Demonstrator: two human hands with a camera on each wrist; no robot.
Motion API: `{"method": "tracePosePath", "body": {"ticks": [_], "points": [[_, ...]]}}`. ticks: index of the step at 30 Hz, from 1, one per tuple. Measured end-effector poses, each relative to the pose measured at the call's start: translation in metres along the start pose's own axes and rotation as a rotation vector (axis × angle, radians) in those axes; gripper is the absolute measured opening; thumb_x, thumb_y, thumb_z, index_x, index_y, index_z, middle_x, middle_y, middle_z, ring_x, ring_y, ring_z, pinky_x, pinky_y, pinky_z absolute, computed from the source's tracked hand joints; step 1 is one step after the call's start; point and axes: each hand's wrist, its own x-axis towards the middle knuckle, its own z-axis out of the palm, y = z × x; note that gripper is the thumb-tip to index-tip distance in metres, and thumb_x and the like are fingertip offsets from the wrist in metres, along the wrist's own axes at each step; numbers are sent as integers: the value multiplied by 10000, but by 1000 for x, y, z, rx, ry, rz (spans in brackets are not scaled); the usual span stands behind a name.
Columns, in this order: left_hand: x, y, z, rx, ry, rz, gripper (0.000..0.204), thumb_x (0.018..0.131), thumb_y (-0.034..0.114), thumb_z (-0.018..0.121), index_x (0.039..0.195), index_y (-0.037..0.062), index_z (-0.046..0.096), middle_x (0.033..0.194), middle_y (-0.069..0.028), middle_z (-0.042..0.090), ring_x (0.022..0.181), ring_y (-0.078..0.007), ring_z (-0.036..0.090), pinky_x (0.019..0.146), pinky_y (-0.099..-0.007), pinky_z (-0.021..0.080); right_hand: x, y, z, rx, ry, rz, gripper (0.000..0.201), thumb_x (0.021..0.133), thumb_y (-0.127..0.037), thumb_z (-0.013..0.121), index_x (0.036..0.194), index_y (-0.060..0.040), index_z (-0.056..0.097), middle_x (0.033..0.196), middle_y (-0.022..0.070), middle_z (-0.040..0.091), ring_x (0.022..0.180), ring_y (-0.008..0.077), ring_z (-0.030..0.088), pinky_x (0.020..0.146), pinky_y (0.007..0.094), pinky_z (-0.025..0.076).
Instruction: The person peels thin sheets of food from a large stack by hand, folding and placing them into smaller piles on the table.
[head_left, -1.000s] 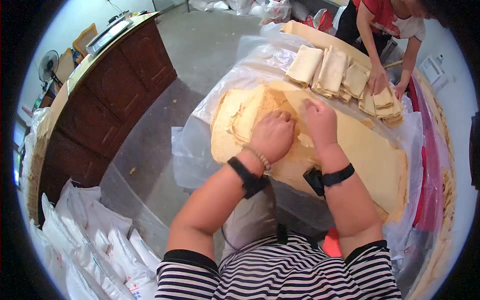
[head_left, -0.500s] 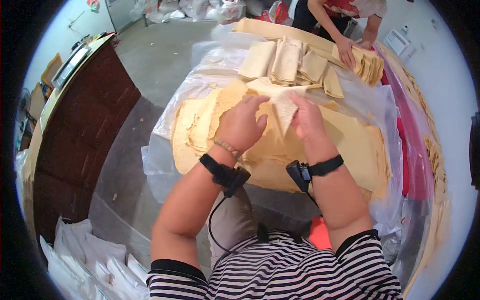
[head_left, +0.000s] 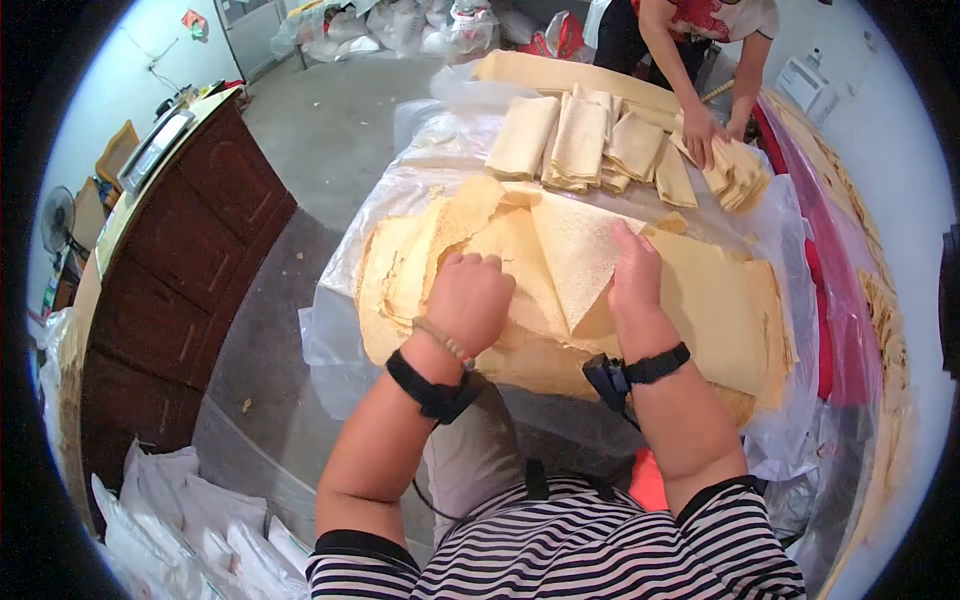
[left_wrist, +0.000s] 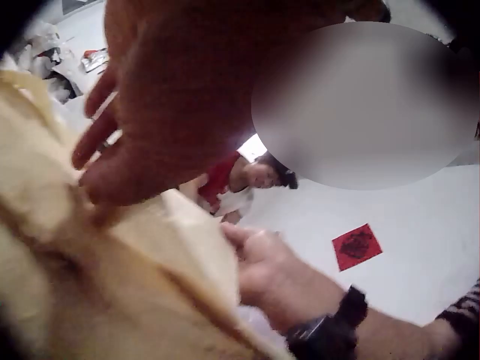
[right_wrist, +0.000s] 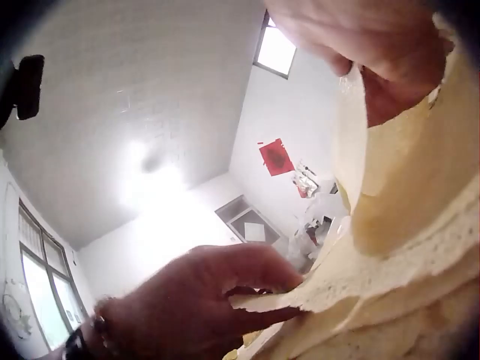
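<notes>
Thin pale-yellow sheets (head_left: 720, 300) lie in a broad stack in front of me. My left hand (head_left: 470, 300), curled knuckles up over the stack's left part, pinches a sheet edge between thumb and fingers, as the right wrist view shows at the left hand (right_wrist: 210, 300). My right hand (head_left: 636, 270) grips the right edge of a raised, folded sheet (head_left: 580, 250), whose lower corner points towards me. That right hand (right_wrist: 375, 52) also shows with the sheet curving down from it. In the left wrist view, the left hand (left_wrist: 172, 105) is over the sheets.
Folded bundles (head_left: 580, 135) lie along the stack's far side on clear plastic sheeting (head_left: 400, 170). Another person's hand (head_left: 703, 135) touches a fanned bundle at the far right. A dark wooden counter (head_left: 190, 270) stands at left, white sacks (head_left: 200, 510) at lower left.
The raised sheet, bunched near the right hand half a second ago, is spread wider and lower. My left hand has moved down towards me, its fingers now curled. The other person's bundle has fanned out.
</notes>
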Motion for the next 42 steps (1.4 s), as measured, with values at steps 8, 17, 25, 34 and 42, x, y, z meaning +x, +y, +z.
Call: {"method": "tracePosePath", "body": {"ticks": [8, 17, 25, 34, 42], "points": [[104, -12, 76, -181, 386, -300, 533, 912, 205, 542, 1408, 13, 515, 1462, -222, 504, 1378, -350, 461, 1132, -473, 376, -21, -9, 6, -32, -33, -126, 257, 964, -301, 695, 1023, -51, 678, 711, -33, 576, 577, 78, 509, 528, 236, 395], [100, -18, 78, -217, 30, -435, 645, 1036, 452, 436, 1535, 44, 409, 1636, -172, 340, 1539, -314, 258, 1252, -461, 201, -7, -41, -63, 252, 159, -58, 310, 987, -280, 665, 1137, -8, 666, 1057, 92, 721, 921, 208, 693, 795, 319, 540], [102, -25, 79, -179, 11, -424, 636, 1030, 464, 443, 1514, 51, 434, 1623, -155, 370, 1530, -303, 287, 1236, -471, 244, -42, -77, -178, 445, 292, -20, 349, 1017, -295, 633, 1258, -42, 623, 1249, 79, 681, 1109, 225, 659, 941, 380, 540], [113, 70, 37, -291, 350, -171, 496, 952, 362, 650, 1321, 35, 595, 1132, -237, 676, 1037, -407, 666, 879, -470, 549, -45, -76, -244, 557, 305, 295, 699, 878, -707, 627, 1162, -68, 642, 1066, 72, 674, 941, 241, 647, 867, 411, 542], [108, 162, 33, -401, 33, -276, 795, 876, 413, 729, 1462, -35, 433, 1076, -276, 715, 1011, -430, 699, 864, -487, 564, 10, -112, -260, 427, 232, 228, 477, 974, -459, 627, 1184, -30, 623, 1095, 123, 690, 979, 279, 681, 858, 467, 573]]}}
